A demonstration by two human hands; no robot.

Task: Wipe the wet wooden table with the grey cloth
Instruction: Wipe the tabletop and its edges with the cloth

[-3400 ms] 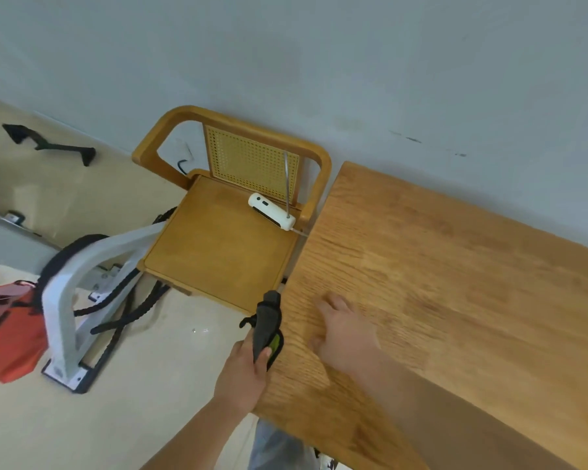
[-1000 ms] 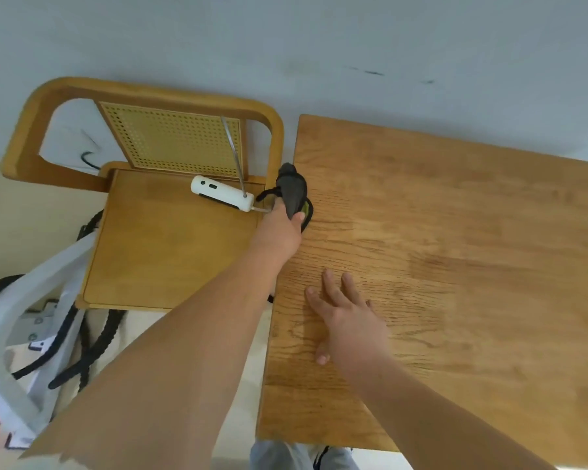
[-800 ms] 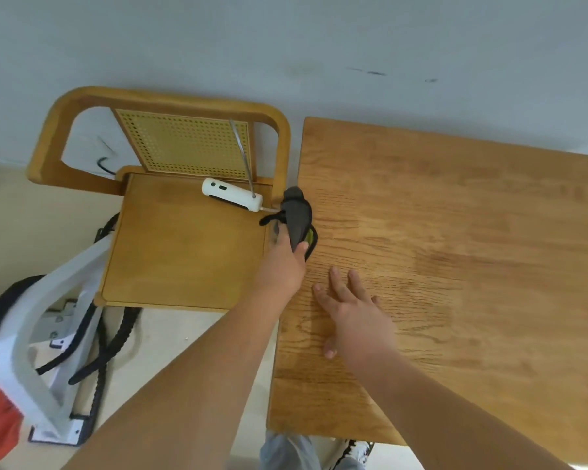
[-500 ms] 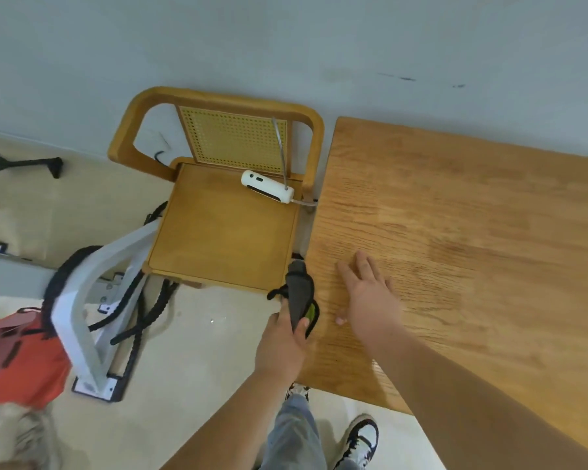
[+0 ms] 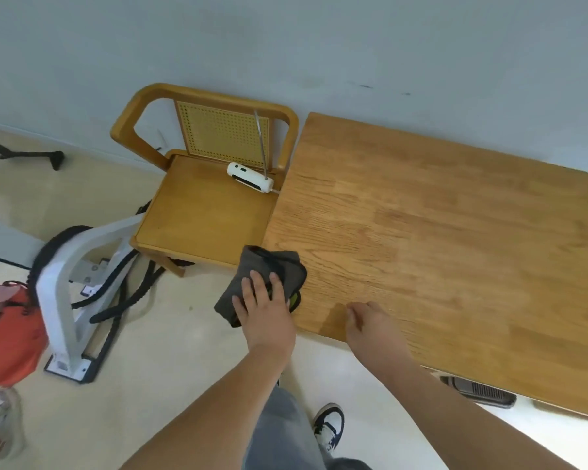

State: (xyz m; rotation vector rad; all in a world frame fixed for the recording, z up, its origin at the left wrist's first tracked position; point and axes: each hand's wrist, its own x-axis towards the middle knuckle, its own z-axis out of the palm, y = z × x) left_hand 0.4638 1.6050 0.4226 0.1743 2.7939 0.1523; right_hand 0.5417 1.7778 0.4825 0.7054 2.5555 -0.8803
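We stand at the near left corner of the wooden table [image 5: 438,252], the largest thing here; its top is bare, and we cannot see clear wet patches on the grain. Just beside its left edge stands a wooden chair [image 5: 201,212], pushed against the wall, with a small white device [image 5: 250,177] lying on the seat near the backrest.

The grey cloth [image 5: 252,269] is at the table corner, partly on the top and partly hanging past the edge toward the floor. Our left hand [image 5: 263,308] lies flat on it with the fingers spread and pressing down, not closed around it; we think this is to drive the cloth along the edge. Under the cloth a bit of green shows; we cannot tell what it is.

Our right hand [image 5: 370,322] rests on the table near the front edge, loosely curled and holding nothing, probably to support us.
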